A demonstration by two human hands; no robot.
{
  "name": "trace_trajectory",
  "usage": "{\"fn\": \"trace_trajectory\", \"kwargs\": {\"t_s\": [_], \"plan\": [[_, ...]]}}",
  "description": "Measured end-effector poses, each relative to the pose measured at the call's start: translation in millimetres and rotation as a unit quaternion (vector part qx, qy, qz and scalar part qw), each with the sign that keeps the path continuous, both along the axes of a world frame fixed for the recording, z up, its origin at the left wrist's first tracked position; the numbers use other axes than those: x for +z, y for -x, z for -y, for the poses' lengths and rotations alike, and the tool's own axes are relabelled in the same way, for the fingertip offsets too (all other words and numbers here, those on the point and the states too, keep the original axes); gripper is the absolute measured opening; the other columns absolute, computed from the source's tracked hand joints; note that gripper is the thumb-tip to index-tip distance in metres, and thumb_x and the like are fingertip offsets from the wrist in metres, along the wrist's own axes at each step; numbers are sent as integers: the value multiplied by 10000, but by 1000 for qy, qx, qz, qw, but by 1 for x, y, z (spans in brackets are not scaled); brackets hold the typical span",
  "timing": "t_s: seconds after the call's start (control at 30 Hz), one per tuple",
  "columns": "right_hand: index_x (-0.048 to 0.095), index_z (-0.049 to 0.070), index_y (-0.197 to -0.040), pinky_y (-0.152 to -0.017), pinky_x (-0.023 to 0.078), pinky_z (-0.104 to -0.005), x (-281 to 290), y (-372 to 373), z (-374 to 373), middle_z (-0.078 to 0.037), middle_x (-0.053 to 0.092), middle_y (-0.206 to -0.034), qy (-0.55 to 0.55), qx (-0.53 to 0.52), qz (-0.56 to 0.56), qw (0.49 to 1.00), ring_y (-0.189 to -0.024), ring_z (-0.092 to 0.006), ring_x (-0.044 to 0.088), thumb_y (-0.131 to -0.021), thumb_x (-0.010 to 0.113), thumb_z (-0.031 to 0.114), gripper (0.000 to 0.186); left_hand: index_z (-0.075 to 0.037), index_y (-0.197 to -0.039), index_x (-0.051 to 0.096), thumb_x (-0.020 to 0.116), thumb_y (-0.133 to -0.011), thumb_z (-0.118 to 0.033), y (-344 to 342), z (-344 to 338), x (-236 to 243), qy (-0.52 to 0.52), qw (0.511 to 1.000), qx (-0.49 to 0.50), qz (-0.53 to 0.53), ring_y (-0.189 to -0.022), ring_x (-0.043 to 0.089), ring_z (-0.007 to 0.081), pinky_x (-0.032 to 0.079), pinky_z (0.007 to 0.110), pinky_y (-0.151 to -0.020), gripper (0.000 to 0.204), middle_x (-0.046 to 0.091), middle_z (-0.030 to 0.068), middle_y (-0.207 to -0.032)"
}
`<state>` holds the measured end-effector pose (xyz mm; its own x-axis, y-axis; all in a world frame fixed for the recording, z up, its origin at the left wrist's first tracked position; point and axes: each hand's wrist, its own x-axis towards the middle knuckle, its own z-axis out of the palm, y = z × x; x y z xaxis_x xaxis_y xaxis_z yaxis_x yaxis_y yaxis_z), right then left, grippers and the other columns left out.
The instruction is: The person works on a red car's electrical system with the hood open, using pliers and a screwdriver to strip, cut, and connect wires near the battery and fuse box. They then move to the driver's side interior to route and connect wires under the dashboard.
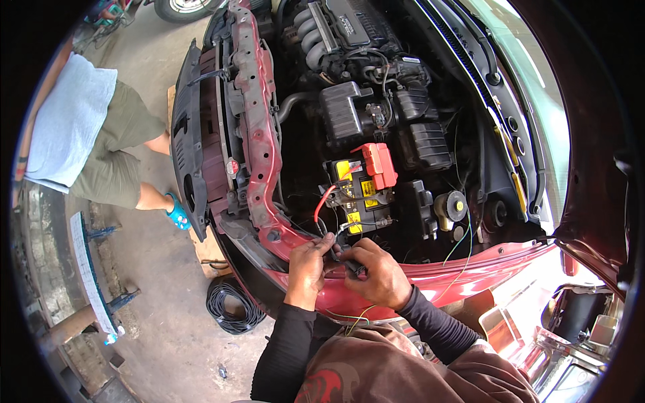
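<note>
From the head camera, the person leans over the open engine bay of a dark red car, both forearms in black sleeves coming up from six o'clock. The left hand [308, 263] and right hand [377, 270] meet over the red painted front edge of the bay [443, 274], close together so the fingers can work one small part between them. The left hand's grip is closed, pinching a thin red insulated wire [322, 201] that loops up toward twelve o'clock to the black car battery with yellow labels [359, 191]. The right hand's grip is curled shut around a small black connector piece [355, 267]; its exact shape is hidden by the fingers. Just above the battery, a red plastic terminal cover [379, 164] stands flipped up, leaving the post bare. Thin green and yellow wires [463, 252] trail off at three o'clock.

At eight o'clock a coil of black cable [232, 305] lies on the concrete floor [168, 336], within reach. At nine o'clock another person [101, 141] in olive shorts bends beside the car's stripped front end.
</note>
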<state>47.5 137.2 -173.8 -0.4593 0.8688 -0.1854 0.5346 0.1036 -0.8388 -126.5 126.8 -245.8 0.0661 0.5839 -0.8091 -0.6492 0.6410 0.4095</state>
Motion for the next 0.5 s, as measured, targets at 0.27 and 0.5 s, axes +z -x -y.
{"fn": "trace_trajectory", "kwargs": {"t_s": [0.27,0.5], "plan": [[709,-2,-1183,-786,566,-387,20,-14,-69,-187,723,-982,-37,50,-78,995,-891,-321,729,-895,782,108,317,-39,-889,746,816,-909,-179,26,-29,-7,52,995,55,-72,-645,662,161,552,321,-547,158,705,52,-765],[622,102,-1352,-1034,514,-459,-69,27,-194,-147,684,-1288,-205,148,148,956,-1226,-365,636,-820,736,64,546,-49,-917,758,809,-847,-133,25,-77,-18,40,980,107,-162,-573,602,164,385,313,-458,120,680,49,-747]]}}
